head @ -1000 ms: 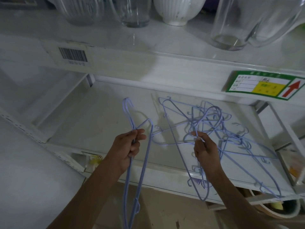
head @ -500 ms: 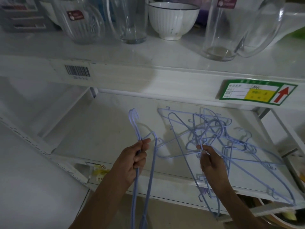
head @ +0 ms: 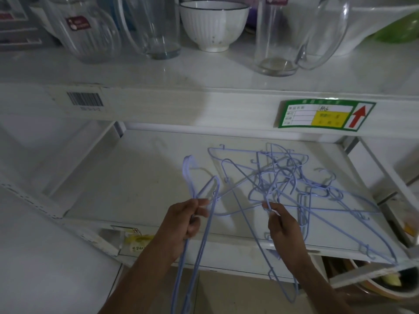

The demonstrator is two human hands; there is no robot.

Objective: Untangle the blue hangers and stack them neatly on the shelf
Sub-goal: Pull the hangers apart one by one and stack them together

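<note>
A tangle of thin blue wire hangers (head: 292, 184) lies on the white lower shelf (head: 140, 189), spreading to its right front corner. My left hand (head: 188, 219) grips the necks of a small bunch of blue hangers (head: 192, 250) whose hooks point up and whose bodies hang down past the shelf's front edge. My right hand (head: 281, 225) pinches a wire of the tangle between thumb and fingertips, near the shelf's front. One more hanger (head: 278, 277) dangles below that hand over the shelf edge.
On the upper shelf (head: 204, 71) stand glass jugs (head: 90, 32), a tall glass (head: 274, 35) and a white ribbed bowl (head: 214, 21). A barcode label (head: 85, 99) and a green price tag (head: 324, 114) sit on its front lip. Bowls (head: 381, 284) lie below at the right.
The view has tilted up, showing more of the upper shelf. Both hands keep their holds on the hangers and stay at about the same places on the shelf front.
</note>
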